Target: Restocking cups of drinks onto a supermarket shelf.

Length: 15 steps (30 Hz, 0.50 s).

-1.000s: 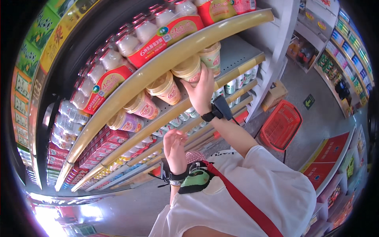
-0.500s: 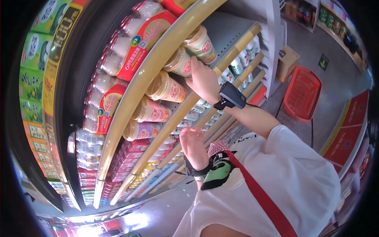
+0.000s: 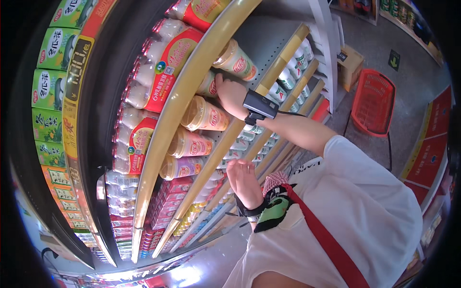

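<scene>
Shelf edge [image 3: 180,91] and right hand [image 3: 231,96] mostly hide a cup [image 3: 206,85], grip impossible to tell; left hand [image 3: 245,183] loosely unclenched.

Touched cup [image 3: 207,85] deeper on shelf [image 3: 271,43]

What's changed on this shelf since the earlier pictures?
The right hand has gone deeper into the shelf, and the cup it touches has moved back, behind the line of the neighbouring cups. The left hand stays raised and empty; the neighbouring cups keep their order.

White shirt [image 3: 365,192], red strap [image 3: 325,236], black wrist device [image 3: 260,103].
</scene>
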Available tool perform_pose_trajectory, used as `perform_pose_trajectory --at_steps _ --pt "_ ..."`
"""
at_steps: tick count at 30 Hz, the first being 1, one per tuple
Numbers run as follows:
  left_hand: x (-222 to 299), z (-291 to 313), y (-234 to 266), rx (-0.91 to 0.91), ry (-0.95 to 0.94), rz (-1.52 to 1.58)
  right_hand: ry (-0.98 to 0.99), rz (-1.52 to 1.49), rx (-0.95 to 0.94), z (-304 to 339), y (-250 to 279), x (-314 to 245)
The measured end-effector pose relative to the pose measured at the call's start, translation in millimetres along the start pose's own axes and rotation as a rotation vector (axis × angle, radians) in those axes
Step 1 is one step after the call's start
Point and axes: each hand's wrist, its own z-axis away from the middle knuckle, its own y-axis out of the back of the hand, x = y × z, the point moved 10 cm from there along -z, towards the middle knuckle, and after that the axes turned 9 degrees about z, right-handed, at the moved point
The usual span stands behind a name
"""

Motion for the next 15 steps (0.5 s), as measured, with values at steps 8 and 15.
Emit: perform_pose_trajectory --at_steps 8,15 --pt "-3.0 -0.7 4.1 0.005 0.011 0.023 0.034 -0.224 0.046 15.6 55.0 18.8" --pt "-8.3 -1.3 -1.4 -0.003 0.032 0.041 0.044 -0.084 0.345 -8.0 102.0 59.6"
